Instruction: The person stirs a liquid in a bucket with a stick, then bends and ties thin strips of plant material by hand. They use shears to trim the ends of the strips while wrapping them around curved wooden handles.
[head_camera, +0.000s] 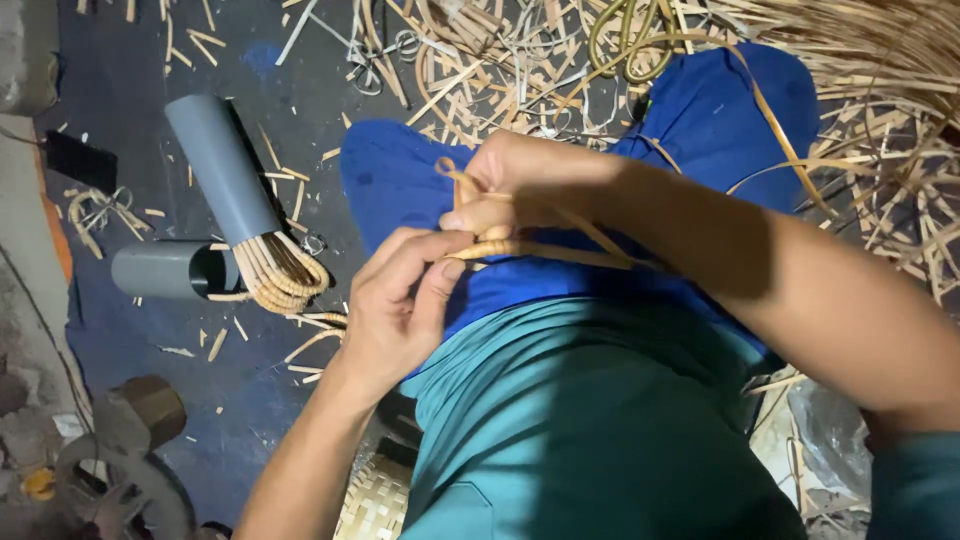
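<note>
- Both hands have a closed grip on one piece of work: the left hand (400, 300) pinches the near end of a rattan strip bundle (530, 250) between thumb and forefinger, just above the lap.
- Right hand (520, 180), a little farther out, curls its fingers tight around the same bundle, with a loop of strip sticking up beside the knuckles.
- From that grip the rattan bundle runs rightward along the right forearm, and one long thin strip (780, 140) arcs away over the knee.
- Closest to the camera is a teal shirt (580, 430), and beyond it the blue trousers (400, 180) on which the work rests.
- Under the left forearm, at the bottom edge, lies a woven mat (375, 510) of pale cane.
- To the left on the dark floor (130, 330) lie two grey pipes: a short one (165, 270) on its side, and a longer one (220, 165) slanted, with a bunch of curved cane pieces (285, 270) poking out of its lower end.
- A dark round metal part (140, 410) sits at the lower left; what it is I cannot tell.
- Farthest off, across the top and right, spreads a heap of loose cane offcuts (880, 170), with a greenish coil (630, 40) among them.
</note>
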